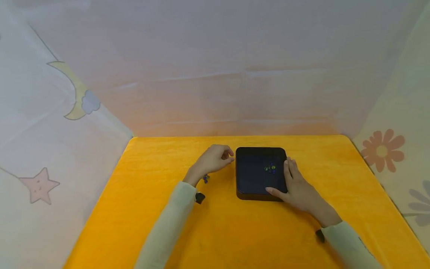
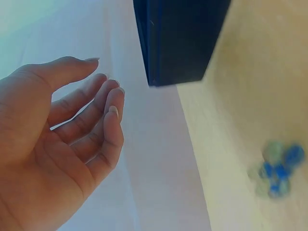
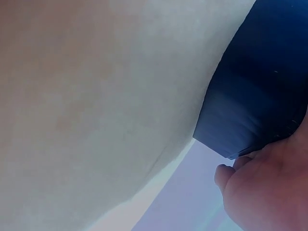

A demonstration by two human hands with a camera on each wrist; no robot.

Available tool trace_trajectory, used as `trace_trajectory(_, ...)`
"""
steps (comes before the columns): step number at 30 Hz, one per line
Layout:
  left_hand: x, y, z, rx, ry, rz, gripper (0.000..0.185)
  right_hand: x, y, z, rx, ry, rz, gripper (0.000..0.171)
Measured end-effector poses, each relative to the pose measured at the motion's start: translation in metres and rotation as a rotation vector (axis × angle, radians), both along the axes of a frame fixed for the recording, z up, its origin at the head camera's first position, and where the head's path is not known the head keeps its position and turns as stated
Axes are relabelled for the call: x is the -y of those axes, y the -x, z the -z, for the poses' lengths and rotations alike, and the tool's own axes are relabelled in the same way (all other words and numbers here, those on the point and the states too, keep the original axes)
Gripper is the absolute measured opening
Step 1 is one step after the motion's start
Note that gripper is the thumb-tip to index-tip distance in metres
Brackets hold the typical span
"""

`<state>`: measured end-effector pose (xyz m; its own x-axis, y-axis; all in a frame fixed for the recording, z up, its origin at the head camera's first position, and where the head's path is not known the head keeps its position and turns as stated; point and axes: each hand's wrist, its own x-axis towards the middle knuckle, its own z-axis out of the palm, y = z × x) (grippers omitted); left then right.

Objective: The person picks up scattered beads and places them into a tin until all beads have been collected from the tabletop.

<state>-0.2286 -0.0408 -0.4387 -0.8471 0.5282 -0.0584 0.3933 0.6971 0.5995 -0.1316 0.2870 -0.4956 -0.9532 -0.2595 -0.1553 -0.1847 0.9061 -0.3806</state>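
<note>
Right hand resting against the right edge of the black box, thumb along the near right corner, straight fingers laid up the right wall: grip flat against the box rather than curled round it. In the right wrist view, same hand pressed to the box. Left hand hovering just left of the box, apart from it, fingers loosely bent, grip holding nothing (plain in the left wrist view, palm bare). Box at the middle of the yellow counter, toward the far side. Small cluster of beads inside the box, right of centre. Second small cluster on the counter, below the left wrist, blurred.
</note>
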Motion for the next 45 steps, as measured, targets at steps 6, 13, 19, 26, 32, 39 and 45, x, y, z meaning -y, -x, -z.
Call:
trace_trajectory(6,0.032,-0.010,0.005,0.024,0.033,-0.053,0.022,0.000,0.001,0.001,-0.012,-0.026,-0.021,0.125)
trace_trajectory(13,0.067,-0.019,0.020,0.014,0.015,-0.106,0.019,0.000,0.000,-0.002,-0.009,-0.031,-0.020,0.125)
trace_trajectory(19,0.087,-0.030,0.034,0.048,0.026,-0.152,0.018,0.000,-0.003,-0.001,0.016,-0.021,-0.011,0.126)
trace_trajectory(26,0.097,-0.035,0.048,0.050,0.065,-0.184,0.012,-0.001,-0.002,0.000,0.001,-0.021,-0.014,0.124)
trace_trajectory(32,0.100,-0.038,0.055,0.067,0.097,-0.182,0.019,0.000,-0.001,-0.003,0.002,-0.016,-0.009,0.125)
trace_trajectory(39,0.102,-0.039,0.063,0.074,0.108,-0.161,0.023,0.003,-0.001,-0.006,0.009,-0.007,-0.004,0.125)
trace_trajectory(45,0.103,-0.037,0.067,0.038,0.118,-0.132,0.024,0.004,-0.002,-0.006,0.010,0.000,-0.002,0.126)
